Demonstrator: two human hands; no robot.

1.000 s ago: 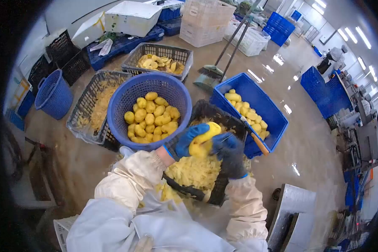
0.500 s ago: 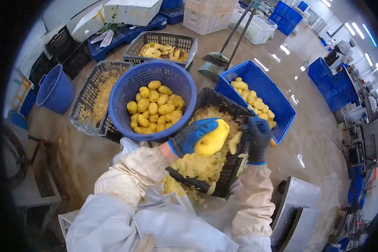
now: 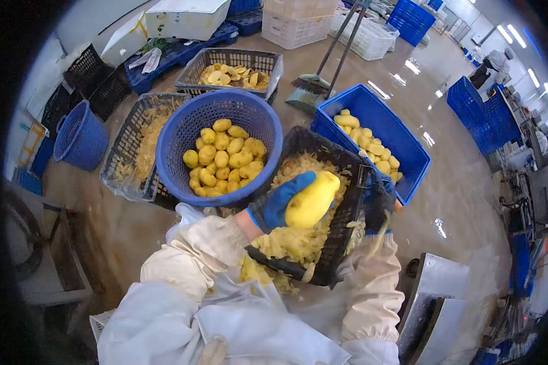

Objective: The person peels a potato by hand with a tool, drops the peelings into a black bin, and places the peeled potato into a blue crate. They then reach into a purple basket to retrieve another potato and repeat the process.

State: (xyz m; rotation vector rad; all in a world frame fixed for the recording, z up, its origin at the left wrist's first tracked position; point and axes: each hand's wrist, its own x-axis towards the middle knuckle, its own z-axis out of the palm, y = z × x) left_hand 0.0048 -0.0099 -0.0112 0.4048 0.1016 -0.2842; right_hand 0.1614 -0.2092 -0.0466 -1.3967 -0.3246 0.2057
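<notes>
My left hand (image 3: 284, 204), in a blue and dark glove, is closed around a large yellow potato (image 3: 312, 201) with its skin mostly off. To its right, my right hand (image 3: 379, 198) in a dark glove grips a peeler (image 3: 364, 176), whose metal head shows at the fingers and whose handle is hidden. The peeler stands apart from the potato. A thin strip of peel (image 3: 380, 234) is by my right wrist. Beneath both hands lies a black crate (image 3: 332, 243) heaped with pale peelings (image 3: 292, 243).
A round blue basket (image 3: 170, 121) of unpeeled potatoes (image 3: 225, 155) stands left. At right, a blue bin (image 3: 408, 146) contains peeled potatoes (image 3: 371, 149). Crates of peelings (image 3: 146, 146) and cut pieces (image 3: 225, 76) sit behind. A broom and dustpan (image 3: 310, 94) stand beyond; another person (image 3: 493, 64) is far right.
The potato has turned more upright and moved slightly right in my left hand. My right hand has shifted a little down and right, and a peel strip now shows at its wrist.
</notes>
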